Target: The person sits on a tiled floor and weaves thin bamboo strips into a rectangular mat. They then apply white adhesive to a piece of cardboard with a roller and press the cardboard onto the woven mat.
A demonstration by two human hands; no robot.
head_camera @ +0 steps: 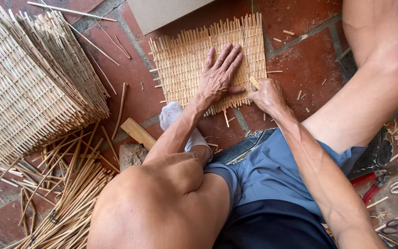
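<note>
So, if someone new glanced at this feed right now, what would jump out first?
The woven bamboo mat on the red brick floor, with the left hand pressed flat on it and the right hand pinching a small bamboo piece at its edge. Next, the tall stack of finished mats at far left.

woven mat (194, 60): pale tan lattice | floor tiles (134, 74): red-brown | shorts (272, 175): blue

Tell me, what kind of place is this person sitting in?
Probably a home weaving spot on a floor of red tiles. The left hand presses a woven mat, the right hand pinches a strip, and finished mats and loose sticks lie nearby.
</note>
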